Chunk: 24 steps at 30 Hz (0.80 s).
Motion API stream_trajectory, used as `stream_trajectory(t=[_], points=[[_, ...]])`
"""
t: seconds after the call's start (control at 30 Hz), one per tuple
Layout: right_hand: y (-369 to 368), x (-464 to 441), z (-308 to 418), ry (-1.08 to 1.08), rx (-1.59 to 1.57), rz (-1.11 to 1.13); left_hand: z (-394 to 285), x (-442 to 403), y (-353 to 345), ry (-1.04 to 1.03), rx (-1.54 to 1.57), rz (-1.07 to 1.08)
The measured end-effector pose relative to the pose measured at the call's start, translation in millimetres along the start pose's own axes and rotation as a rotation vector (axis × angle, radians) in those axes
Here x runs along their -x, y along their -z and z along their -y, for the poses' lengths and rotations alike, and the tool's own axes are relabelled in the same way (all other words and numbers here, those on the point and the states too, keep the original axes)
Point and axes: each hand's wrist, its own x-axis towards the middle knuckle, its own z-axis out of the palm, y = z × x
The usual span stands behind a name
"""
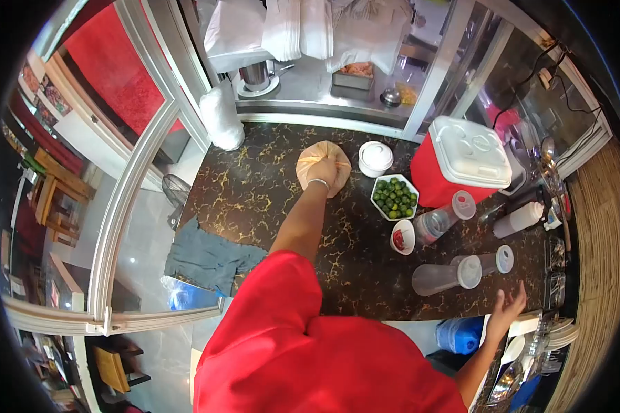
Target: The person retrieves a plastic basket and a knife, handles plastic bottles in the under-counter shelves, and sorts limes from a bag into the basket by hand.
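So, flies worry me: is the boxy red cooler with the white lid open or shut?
Shut: the white lid covers the top of the red cooler.

Red short-sleeved shirt [310,358], thin pale bracelet [317,182]

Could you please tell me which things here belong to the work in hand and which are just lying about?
In use:
- tan cloth, under the left hand
- dark countertop beneath it

Apparently just lying about:
- grey cloth
- white lidded pot
- bowl of limes
- red cooler
- clear bottles
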Motion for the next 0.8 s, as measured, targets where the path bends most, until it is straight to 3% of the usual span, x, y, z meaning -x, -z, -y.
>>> stream_trajectory(t=[0.07, 0.17, 0.2, 0.27, 0.4, 0.47, 0.5, 0.53, 0.6, 0.67, 0.73, 0.8], points=[[16.5, 26.9, 3.3, -0.111, 0.001, -0.099, 11.5, 5.6, -7.8, 0.017, 0.241, -0.022], [24.8, 59.3, 6.4, -0.094, -0.148, -0.242, 11.3, 45.4, 13.1, -0.363, 0.403, -0.248], [22.0, 65.2, 14.6, -0.101, -0.146, -0.239, 4.3, 69.4, 29.6, -0.362, 0.399, -0.241], [14.2, 69.4, 34.3, -0.173, -0.3, -0.034, -11.5, 117.5, 60.7, -0.426, 0.519, -0.185], [-66.1, 69.7, 97.8, -0.056, -0.507, 0.435, -12.6, 171.3, 51.6, -0.439, 0.679, -0.087], [-114.1, 72.6, 133.0, 0.082, -0.473, 0.735, -15.3, 197.0, 28.0, -0.584, 0.753, -0.016], [-129.6, 74.6, 155.4, 0.234, -0.387, 0.836, -21.2, 208.7, 19.5, -0.658, 0.647, -0.079], [-146.9, 79.0, 171.5, 0.166, -0.388, 1.026, -24.7, 227.1, 11.7, -0.597, 0.603, 0.068], [-189.6, 98.6, 175.3, 0.362, -0.494, 0.981, -40.1, 263.5, 36.0, -0.595, 0.633, 0.245], [-229.9, 119.0, 150.4, 0.435, -0.493, 0.864, -35.3, 280.7, 36.4, -0.576, 0.736, 0.232], [-218.9, 124.6, 154.1, 0.359, -0.497, 0.849, -26.0, 295.1, 33.1, -0.559, 0.844, 0.22], [-200.9, 125.6, 161.9, 0.283, -0.497, 0.844, -9.7, 309.0, 19.4, -0.351, 0.776, 0.145]])
